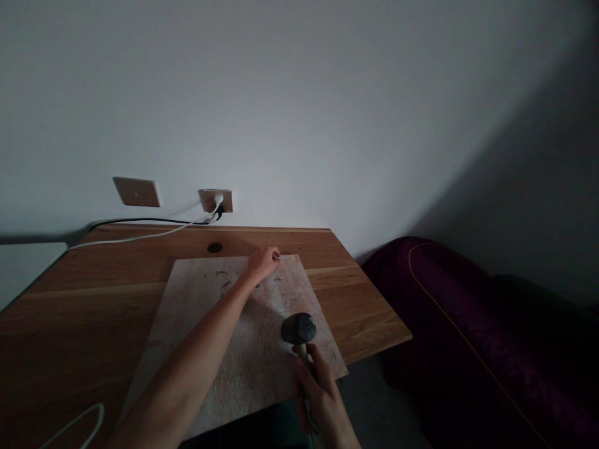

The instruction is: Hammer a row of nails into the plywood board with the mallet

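A pale plywood board (210, 349) lies on the wooden desk (84, 293). My left hand (264, 262) reaches to the board's far edge with its fingers pinched together on a small thing I cannot make out; a few small dark marks, perhaps nails (223, 274), lie just left of it. My right hand (321, 390) is closed round the handle of a hammer (298, 329). The hammer's dark head is held above the board's near right part.
Two wall plates (137, 191) sit above the desk; a white cable (140, 237) and a black cable run from the right socket (216, 201) along the desk's back. A round cable hole (214, 247) is in the desk. A dark purple sofa (468, 337) stands right.
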{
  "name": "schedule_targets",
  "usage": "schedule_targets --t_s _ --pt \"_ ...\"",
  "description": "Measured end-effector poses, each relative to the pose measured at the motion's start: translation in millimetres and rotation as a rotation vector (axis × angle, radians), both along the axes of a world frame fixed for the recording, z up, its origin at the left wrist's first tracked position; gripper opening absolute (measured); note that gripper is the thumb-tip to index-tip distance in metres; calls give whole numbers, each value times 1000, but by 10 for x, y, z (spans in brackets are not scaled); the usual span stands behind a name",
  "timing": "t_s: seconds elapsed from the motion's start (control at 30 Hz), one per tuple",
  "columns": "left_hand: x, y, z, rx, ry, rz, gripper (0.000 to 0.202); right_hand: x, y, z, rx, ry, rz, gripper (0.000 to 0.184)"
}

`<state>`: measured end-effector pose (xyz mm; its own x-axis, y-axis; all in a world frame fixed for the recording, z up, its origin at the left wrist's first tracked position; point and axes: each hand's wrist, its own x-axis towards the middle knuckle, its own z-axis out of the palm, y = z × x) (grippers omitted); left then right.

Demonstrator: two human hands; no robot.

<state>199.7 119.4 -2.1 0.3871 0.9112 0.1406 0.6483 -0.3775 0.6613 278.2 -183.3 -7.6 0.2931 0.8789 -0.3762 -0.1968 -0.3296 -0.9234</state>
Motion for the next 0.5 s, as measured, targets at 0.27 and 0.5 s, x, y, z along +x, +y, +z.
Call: schedule_targets --t_s 0.27,0.5 --pt "-1 17 24 4 4 -35 17 -5 6 25 3 -2 15 82" --pt "-6 14 37 3 13 -60 17 -2 9 -37 1 -6 -6 83"
